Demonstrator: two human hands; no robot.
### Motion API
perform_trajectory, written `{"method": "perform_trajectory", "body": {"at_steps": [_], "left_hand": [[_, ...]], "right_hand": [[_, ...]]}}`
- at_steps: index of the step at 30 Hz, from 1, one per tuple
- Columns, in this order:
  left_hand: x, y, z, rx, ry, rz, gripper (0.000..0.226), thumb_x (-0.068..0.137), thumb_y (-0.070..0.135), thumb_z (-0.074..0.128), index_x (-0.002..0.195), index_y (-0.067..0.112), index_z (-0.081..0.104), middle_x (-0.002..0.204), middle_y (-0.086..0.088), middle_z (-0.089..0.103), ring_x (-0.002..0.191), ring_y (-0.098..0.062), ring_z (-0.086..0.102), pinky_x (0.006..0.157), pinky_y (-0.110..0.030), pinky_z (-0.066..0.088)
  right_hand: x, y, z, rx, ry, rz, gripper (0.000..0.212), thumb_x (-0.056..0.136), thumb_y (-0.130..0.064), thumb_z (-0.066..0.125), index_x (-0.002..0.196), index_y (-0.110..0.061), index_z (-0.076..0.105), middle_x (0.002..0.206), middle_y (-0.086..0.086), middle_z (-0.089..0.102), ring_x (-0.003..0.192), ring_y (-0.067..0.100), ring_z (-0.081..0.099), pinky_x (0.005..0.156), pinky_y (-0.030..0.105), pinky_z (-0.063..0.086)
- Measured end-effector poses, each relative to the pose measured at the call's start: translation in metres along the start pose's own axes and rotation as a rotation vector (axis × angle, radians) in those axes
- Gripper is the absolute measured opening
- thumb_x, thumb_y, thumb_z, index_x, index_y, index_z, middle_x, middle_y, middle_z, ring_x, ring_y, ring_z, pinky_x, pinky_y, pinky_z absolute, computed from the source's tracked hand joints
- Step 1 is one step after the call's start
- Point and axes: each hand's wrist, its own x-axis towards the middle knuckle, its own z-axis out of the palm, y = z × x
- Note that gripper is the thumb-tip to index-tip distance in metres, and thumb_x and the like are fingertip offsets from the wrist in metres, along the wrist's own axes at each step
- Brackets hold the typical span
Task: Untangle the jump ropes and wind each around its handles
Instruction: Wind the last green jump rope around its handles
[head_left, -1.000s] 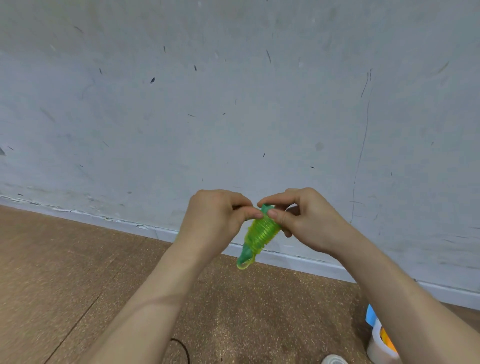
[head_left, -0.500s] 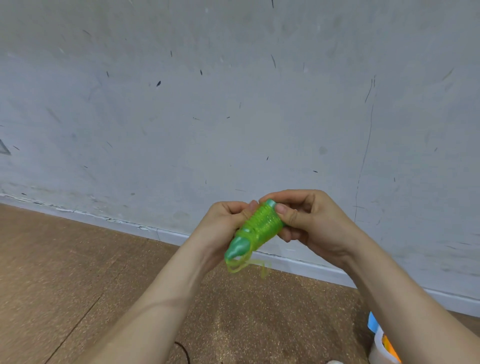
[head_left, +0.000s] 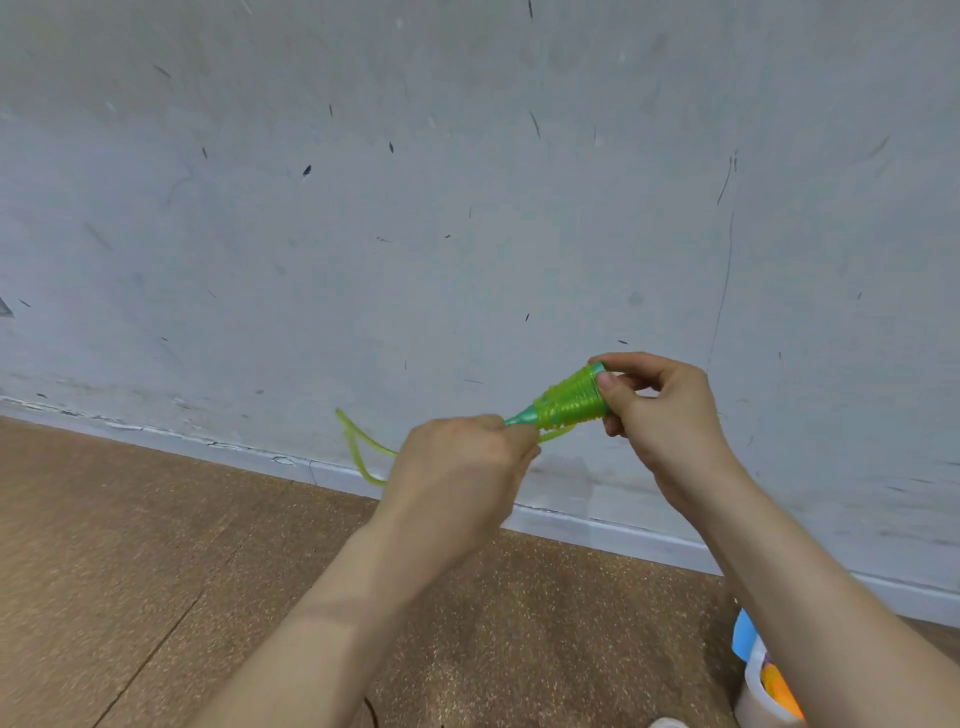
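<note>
At the left, a loose loop of green rope (head_left: 358, 447) stands out in the air, in front of the grey wall (head_left: 467, 182) and the white baseboard (head_left: 597, 530). The loop comes from my left hand (head_left: 457, 467), whose fingers are curled closed around the rope, just at the teal handle tip (head_left: 522, 415). To the right is the wound jump rope (head_left: 569, 400), coiled tightly around its handles and tilted, its thick end higher. My right hand (head_left: 660, 410) grips this thick end, with the thumb pressed on the coils. Both hands are above the brown floor (head_left: 156, 545). In the bottom right corner stands a white container (head_left: 753, 699) with something orange inside.
</note>
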Motion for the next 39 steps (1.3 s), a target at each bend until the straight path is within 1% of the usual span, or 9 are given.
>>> {"method": "perform_trajectory", "body": {"at_steps": [9, 13, 18, 21, 24, 27, 30, 34, 39], "left_hand": [[0.006, -0.017, -0.014, -0.117, 0.022, -0.075, 0.038, 0.083, 0.051, 0.047, 0.071, 0.026, 0.072, 0.062, 0.005, 0.061, 0.059, -0.018, 0.058, 0.05, -0.032, 0.046], [0.005, -0.026, -0.018, -0.455, -0.02, -0.363, 0.016, 0.073, 0.043, 0.076, 0.078, 0.028, 0.076, 0.067, 0.011, 0.067, 0.067, -0.003, 0.057, 0.063, -0.021, 0.042], [0.004, -0.034, -0.013, -0.965, -0.323, -0.491, 0.036, 0.072, 0.022, 0.079, 0.106, 0.017, 0.073, 0.081, 0.013, 0.073, 0.069, 0.008, 0.061, 0.08, -0.012, 0.048], [-0.001, -0.035, -0.011, -1.186, -0.506, -0.455, 0.029, 0.078, 0.021, 0.07, 0.103, 0.008, 0.074, 0.053, 0.007, 0.052, 0.047, -0.007, 0.037, 0.051, -0.014, 0.038], [0.002, -0.033, -0.015, -1.096, -0.379, -0.533, 0.024, 0.072, 0.027, 0.078, 0.092, 0.014, 0.077, 0.06, 0.008, 0.066, 0.052, -0.006, 0.055, 0.057, -0.018, 0.045], [0.005, -0.026, -0.013, -0.428, -0.262, -0.416, 0.031, 0.072, 0.052, 0.074, 0.086, 0.024, 0.075, 0.071, 0.005, 0.07, 0.071, -0.009, 0.064, 0.068, -0.029, 0.048], [0.008, -0.006, -0.004, 0.034, -0.116, -0.113, 0.037, 0.076, 0.055, 0.069, 0.078, 0.018, 0.066, 0.065, 0.002, 0.062, 0.064, -0.017, 0.059, 0.053, -0.027, 0.033], [0.007, 0.007, -0.005, -0.08, -0.111, -0.083, 0.026, 0.084, 0.047, 0.065, 0.084, 0.021, 0.065, 0.066, 0.004, 0.06, 0.063, -0.015, 0.054, 0.054, -0.027, 0.029], [0.003, -0.01, -0.017, -0.683, -0.28, -0.339, 0.014, 0.084, 0.027, 0.071, 0.097, 0.031, 0.074, 0.08, 0.007, 0.074, 0.073, -0.003, 0.065, 0.074, -0.022, 0.051]], "right_hand": [[-0.007, -0.009, 0.005, -0.348, -0.19, -0.259, 0.019, 0.089, -0.009, 0.065, 0.099, -0.023, 0.073, 0.084, -0.002, 0.057, 0.068, 0.021, 0.056, 0.073, 0.035, 0.05], [-0.013, -0.016, 0.001, -0.234, -0.381, -0.258, 0.023, 0.091, -0.003, 0.062, 0.099, -0.021, 0.073, 0.086, 0.001, 0.059, 0.056, 0.014, 0.054, 0.063, 0.025, 0.047], [-0.014, -0.019, -0.007, -0.038, -0.6, -0.146, 0.021, 0.091, 0.0, 0.061, 0.1, -0.013, 0.074, 0.089, 0.013, 0.063, 0.055, 0.017, 0.054, 0.055, 0.017, 0.043], [-0.016, -0.016, -0.006, -0.001, -0.648, -0.104, 0.023, 0.091, 0.0, 0.06, 0.1, -0.015, 0.074, 0.087, 0.01, 0.063, 0.057, 0.018, 0.054, 0.055, 0.02, 0.043], [-0.016, -0.015, -0.003, -0.035, -0.582, -0.07, 0.029, 0.093, -0.009, 0.061, 0.109, -0.031, 0.071, 0.103, -0.007, 0.066, 0.067, 0.015, 0.06, 0.062, 0.02, 0.048], [-0.021, -0.015, 0.003, -0.135, -0.554, 0.072, 0.053, 0.084, -0.04, 0.067, 0.133, -0.041, 0.048, 0.12, -0.011, 0.058, 0.078, 0.013, 0.068, 0.063, 0.019, 0.051], [-0.031, -0.011, 0.021, -0.097, -0.503, 0.222, 0.045, 0.087, -0.048, 0.062, 0.126, -0.026, 0.052, 0.099, 0.002, 0.067, 0.058, 0.015, 0.063, 0.052, 0.022, 0.047], [-0.026, -0.005, 0.019, -0.199, -0.374, 0.041, 0.013, 0.092, -0.028, 0.064, 0.103, -0.021, 0.063, 0.08, 0.006, 0.064, 0.055, 0.015, 0.057, 0.053, 0.026, 0.049], [-0.02, -0.011, -0.001, -0.15, -0.566, -0.046, 0.021, 0.092, -0.013, 0.063, 0.11, -0.023, 0.064, 0.085, 0.004, 0.065, 0.06, 0.006, 0.055, 0.06, 0.022, 0.05]]}}
